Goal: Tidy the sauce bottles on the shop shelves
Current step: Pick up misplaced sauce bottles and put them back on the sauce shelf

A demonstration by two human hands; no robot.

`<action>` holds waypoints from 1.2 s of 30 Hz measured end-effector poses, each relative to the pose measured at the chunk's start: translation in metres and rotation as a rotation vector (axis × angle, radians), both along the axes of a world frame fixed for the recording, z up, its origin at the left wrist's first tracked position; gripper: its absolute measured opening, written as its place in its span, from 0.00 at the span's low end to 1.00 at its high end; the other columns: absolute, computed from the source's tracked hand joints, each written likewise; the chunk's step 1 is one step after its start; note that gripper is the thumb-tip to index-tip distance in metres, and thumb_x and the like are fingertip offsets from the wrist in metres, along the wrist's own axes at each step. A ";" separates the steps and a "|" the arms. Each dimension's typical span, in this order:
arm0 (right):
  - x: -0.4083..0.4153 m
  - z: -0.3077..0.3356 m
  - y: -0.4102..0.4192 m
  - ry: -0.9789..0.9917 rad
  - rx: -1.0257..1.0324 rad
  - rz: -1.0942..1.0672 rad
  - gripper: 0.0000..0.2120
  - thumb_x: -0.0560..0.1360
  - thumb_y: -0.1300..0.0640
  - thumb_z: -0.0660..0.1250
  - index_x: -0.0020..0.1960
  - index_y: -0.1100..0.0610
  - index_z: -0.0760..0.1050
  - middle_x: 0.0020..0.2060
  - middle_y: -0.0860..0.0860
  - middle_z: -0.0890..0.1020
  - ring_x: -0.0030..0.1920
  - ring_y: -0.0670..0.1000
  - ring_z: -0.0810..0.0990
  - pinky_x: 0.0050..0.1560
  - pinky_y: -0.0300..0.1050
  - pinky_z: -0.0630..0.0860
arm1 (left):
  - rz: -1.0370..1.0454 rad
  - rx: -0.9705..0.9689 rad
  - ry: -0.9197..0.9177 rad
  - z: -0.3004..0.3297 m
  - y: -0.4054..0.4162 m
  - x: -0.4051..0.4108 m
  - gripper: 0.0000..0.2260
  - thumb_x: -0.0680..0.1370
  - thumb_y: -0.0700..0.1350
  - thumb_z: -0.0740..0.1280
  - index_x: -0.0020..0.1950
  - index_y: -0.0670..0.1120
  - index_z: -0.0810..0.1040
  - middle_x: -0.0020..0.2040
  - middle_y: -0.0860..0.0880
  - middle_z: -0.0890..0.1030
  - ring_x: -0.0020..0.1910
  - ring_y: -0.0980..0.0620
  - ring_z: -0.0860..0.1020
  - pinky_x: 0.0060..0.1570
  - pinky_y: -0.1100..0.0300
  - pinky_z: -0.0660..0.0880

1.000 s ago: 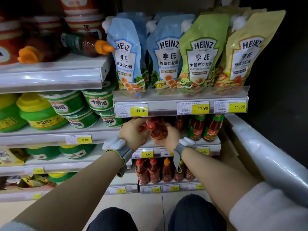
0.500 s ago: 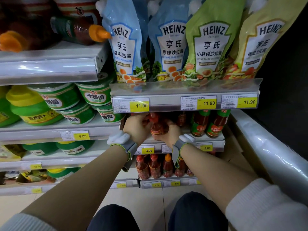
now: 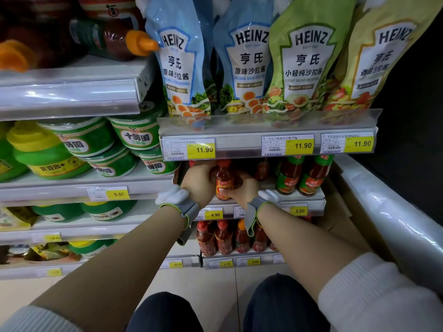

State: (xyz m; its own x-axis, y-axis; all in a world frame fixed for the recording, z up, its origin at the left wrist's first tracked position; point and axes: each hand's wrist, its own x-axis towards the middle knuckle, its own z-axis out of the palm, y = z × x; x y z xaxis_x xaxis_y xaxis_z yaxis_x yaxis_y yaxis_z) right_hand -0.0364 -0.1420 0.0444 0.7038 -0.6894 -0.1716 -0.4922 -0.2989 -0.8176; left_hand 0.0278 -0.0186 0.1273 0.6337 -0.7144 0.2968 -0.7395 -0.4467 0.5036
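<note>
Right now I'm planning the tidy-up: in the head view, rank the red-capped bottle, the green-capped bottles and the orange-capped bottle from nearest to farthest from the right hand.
1. Red-capped bottle: gripped by the right hand.
2. Green-capped bottles: same shelf, to its right.
3. Orange-capped bottle: lying on the top-left shelf.

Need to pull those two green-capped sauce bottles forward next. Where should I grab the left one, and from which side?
Take the left green-capped bottle round its labelled body, coming straight in from the shelf front. It stands upright, its cap tucked under the price rail above, so a grasp from above looks blocked. Its twin sits close on the right, so slide the fingers in from the left gap.
</note>
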 end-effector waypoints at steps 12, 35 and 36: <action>0.000 0.007 0.005 0.000 -0.041 0.029 0.31 0.65 0.53 0.77 0.64 0.59 0.72 0.59 0.57 0.80 0.59 0.57 0.78 0.62 0.50 0.73 | -0.052 0.011 0.040 0.003 0.008 0.000 0.17 0.74 0.34 0.62 0.63 0.41 0.75 0.58 0.38 0.79 0.58 0.38 0.75 0.55 0.53 0.70; -0.067 0.092 0.051 0.066 -0.287 0.255 0.35 0.66 0.46 0.76 0.69 0.49 0.65 0.68 0.52 0.69 0.65 0.52 0.72 0.59 0.42 0.69 | -0.200 0.227 -0.069 0.060 0.102 -0.017 0.15 0.75 0.43 0.65 0.62 0.50 0.76 0.64 0.50 0.76 0.61 0.49 0.74 0.59 0.58 0.69; -0.069 0.098 0.054 0.067 -0.303 0.266 0.35 0.66 0.46 0.75 0.69 0.49 0.65 0.68 0.52 0.69 0.65 0.52 0.72 0.59 0.42 0.69 | -0.195 0.219 -0.079 0.063 0.107 -0.017 0.15 0.76 0.43 0.65 0.62 0.50 0.76 0.63 0.50 0.77 0.61 0.49 0.74 0.58 0.60 0.69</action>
